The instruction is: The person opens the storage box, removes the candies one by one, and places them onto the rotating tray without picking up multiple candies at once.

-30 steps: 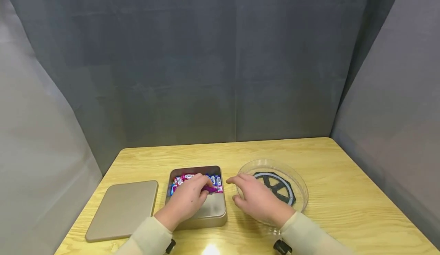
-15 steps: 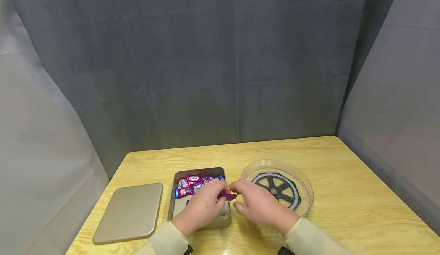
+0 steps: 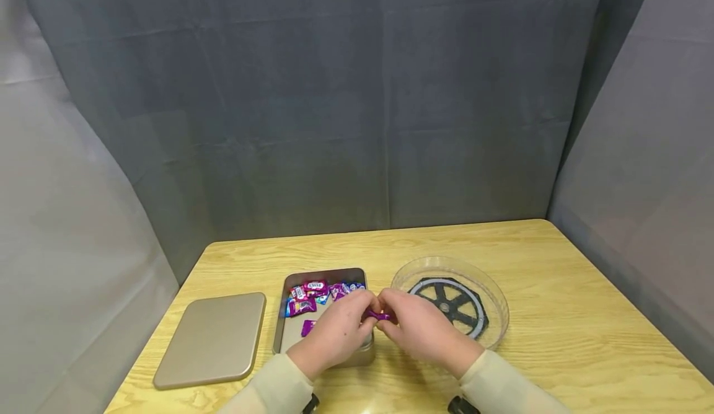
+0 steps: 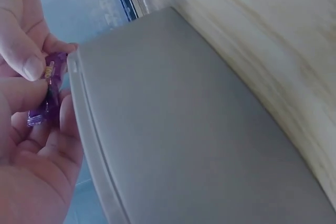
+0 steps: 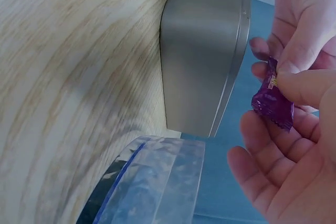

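A purple-wrapped candy [image 3: 380,316] is held between both hands, over the right edge of a metal tin [image 3: 292,333]. My left hand [image 3: 337,330] pinches one end of the wrapper. The thumb and fingers of my right hand [image 3: 428,332] grip the other end. The left wrist view shows both thumbs on the candy [image 4: 51,92]. From the right wrist, the candy [image 5: 273,98] appears above the curled lower fingers, beside the tin's wall [image 5: 202,56]. Several purple, pink and blue wrapped candies [image 3: 302,306] lie in the tin, partly covered by my left hand.
The tin's flat lid [image 3: 212,339] lies on the wooden table [image 3: 323,253] at the left. A round clear plastic dish [image 3: 498,302] stands at the right, with a dark wheel-shaped piece [image 3: 446,305] showing at its base. Grey cloth [image 3: 290,123] hangs behind the table.
My left hand has lifted the purple candy from inside the tin and moved right. My right hand has come to meet it and now grips the candy's other end.
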A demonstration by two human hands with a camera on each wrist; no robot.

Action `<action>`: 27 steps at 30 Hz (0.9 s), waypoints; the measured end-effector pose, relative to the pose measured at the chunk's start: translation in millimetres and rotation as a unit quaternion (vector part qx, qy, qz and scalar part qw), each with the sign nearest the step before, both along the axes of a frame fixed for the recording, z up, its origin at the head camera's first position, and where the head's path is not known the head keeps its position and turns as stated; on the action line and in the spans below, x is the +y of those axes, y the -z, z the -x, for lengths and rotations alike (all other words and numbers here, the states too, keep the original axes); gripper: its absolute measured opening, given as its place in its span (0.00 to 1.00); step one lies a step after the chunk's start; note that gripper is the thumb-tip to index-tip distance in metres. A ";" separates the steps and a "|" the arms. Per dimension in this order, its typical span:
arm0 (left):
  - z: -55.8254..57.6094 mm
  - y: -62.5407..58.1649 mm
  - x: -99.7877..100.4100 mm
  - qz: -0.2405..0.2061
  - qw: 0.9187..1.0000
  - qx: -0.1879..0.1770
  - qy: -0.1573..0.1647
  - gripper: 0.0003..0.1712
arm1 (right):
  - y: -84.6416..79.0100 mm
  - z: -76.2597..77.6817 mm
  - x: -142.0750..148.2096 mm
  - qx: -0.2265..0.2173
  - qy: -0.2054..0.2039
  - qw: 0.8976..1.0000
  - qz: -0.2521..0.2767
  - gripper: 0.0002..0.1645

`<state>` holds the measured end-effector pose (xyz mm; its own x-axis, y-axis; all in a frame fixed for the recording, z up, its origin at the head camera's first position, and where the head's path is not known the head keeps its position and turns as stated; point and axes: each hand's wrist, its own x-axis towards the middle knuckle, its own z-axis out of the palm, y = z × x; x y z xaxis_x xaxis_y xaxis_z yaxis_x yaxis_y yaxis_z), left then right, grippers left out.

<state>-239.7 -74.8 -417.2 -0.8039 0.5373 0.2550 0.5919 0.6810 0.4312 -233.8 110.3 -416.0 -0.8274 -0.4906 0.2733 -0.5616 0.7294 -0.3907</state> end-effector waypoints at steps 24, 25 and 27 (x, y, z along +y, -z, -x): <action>7.7 9.9 -16.0 0.075 0.997 0.026 -0.003 0.12 | 20.1 16.3 66.2 -0.051 0.100 0.993 -0.029 0.12; 8.1 10.0 -17.1 0.076 0.997 0.026 -0.004 0.12 | 20.9 17.5 69.0 -0.053 0.106 0.992 -0.033 0.11; 8.0 10.0 -19.3 0.077 0.997 0.026 -0.007 0.12 | 22.4 19.8 74.4 -0.057 0.118 0.991 -0.040 0.11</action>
